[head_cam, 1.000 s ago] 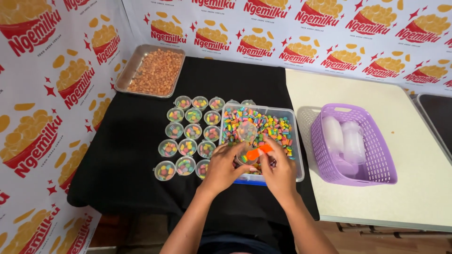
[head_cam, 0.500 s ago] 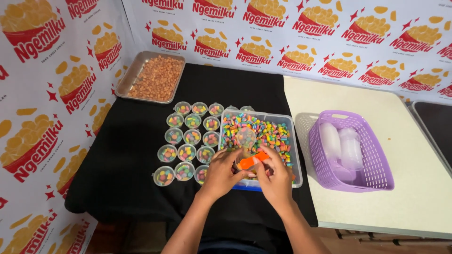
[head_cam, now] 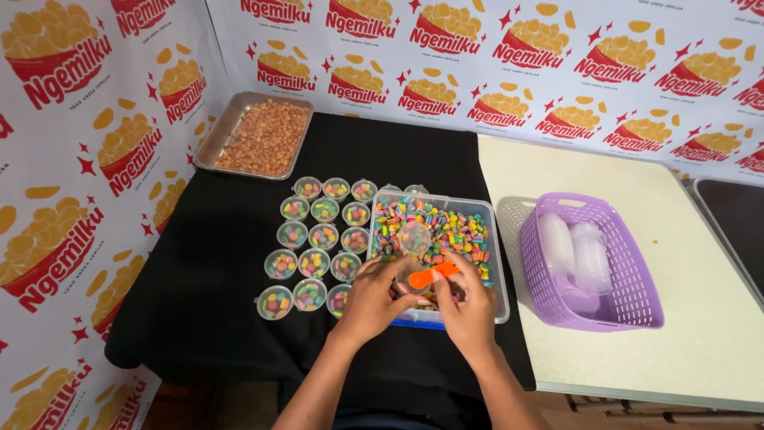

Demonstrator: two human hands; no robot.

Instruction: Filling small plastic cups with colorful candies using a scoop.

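Still over the clear plastic tub [head_cam: 485, 239] of striped candy, the left hand [head_cam: 374, 299] now tilts a small transparent cup [head_cam: 414, 237] higher, fingers closed; the right hand [head_cam: 465, 306] pinches an orange scoop [head_cam: 432, 275].

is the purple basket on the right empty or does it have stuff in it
Not empty. The purple basket holds stacks of clear plastic cups lying along its left side; the rest of its floor shows bare.

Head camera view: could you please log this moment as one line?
left hand: holds small clear plastic cup | right hand: holds orange plastic scoop | both over clear rectangular tub of multicoloured candy | filled cups alongside
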